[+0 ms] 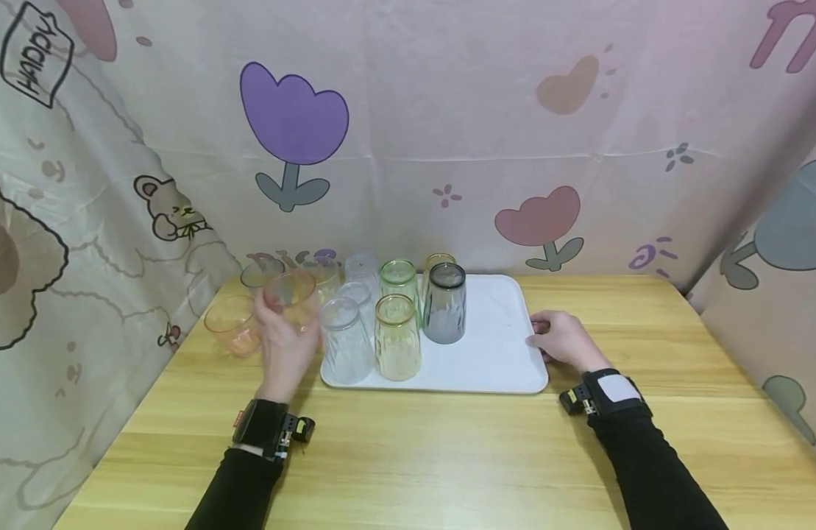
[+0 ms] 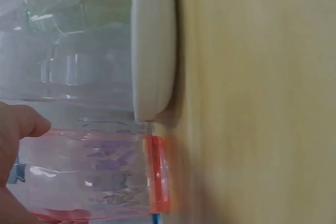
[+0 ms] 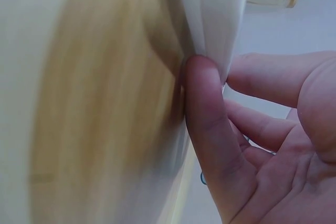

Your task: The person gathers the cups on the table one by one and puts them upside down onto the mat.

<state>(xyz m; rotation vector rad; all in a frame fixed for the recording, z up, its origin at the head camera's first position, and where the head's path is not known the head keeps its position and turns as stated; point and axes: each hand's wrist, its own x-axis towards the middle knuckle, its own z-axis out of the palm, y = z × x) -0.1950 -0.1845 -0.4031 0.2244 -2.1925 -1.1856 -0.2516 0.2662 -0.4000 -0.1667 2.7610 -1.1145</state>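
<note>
My left hand (image 1: 285, 352) grips an orange-tinted glass (image 1: 292, 288) just left of the white tray (image 1: 497, 324). In the left wrist view the thumb lies along this glass's side, and its thick orange end (image 2: 159, 174) is close to the wooden table. My right hand (image 1: 568, 341) pinches the tray's right rim, with fingertips on both faces of the edge (image 3: 212, 19) in the right wrist view. On the tray's left half stand a clear glass (image 1: 346, 346), a yellowish glass (image 1: 397, 342), a grey glass (image 1: 445, 305) and a green glass (image 1: 399, 274), among others.
Left of the tray, another orange glass (image 1: 232, 327) and a grey-rimmed glass (image 1: 262, 271) stand on the wooden table (image 1: 434, 456). A pale yellow glass (image 1: 326, 270) is behind the held one. A patterned cloth (image 1: 414, 110) hangs along the table's back edge and both sides.
</note>
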